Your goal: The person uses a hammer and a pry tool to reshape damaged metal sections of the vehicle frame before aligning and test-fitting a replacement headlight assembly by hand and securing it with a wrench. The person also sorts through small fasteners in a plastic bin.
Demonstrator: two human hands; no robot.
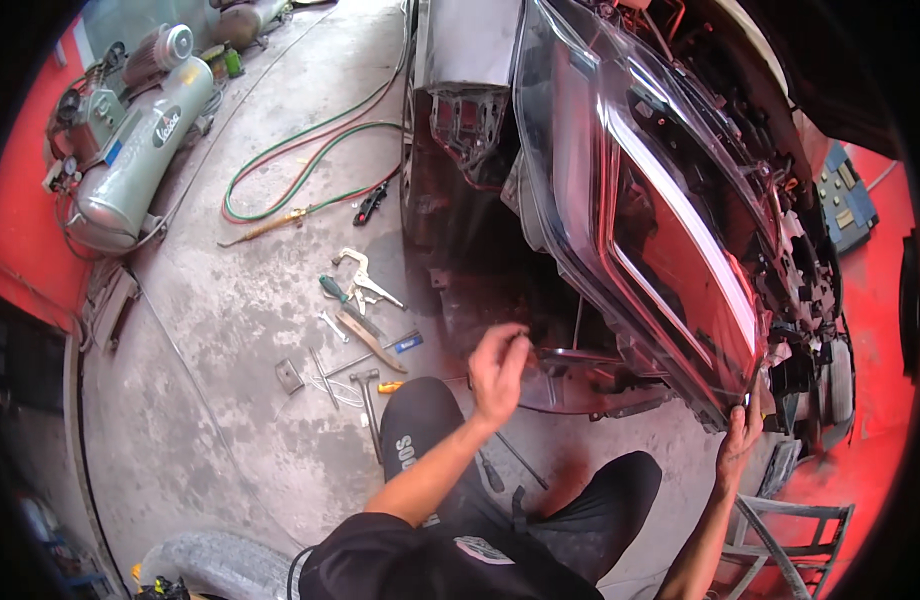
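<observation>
A large car headlight (670, 230) with a clear lens and a bright white strip sits at the front of the car on the right. My right hand (740, 440) grips its lower corner, fingers up along the edge. In front of the dark wheel-arch opening, my left hand (497, 375) is raised with thumb and fingers drawn together. Anything between those fingertips is too small to make out. Just right of it lies the dark lower bumper bracket (580, 375), apart from the hand. Below, a screwdriver (493, 475) lies on the floor between my legs.
Left of my knee lie locking pliers (358, 280), a hammer (367, 400), a wooden-handled tool (370, 340) and other hand tools. Red and green hoses (280, 190) loop behind them. An air compressor (145, 150) stands at far left; a metal stand (795, 535) is at lower right.
</observation>
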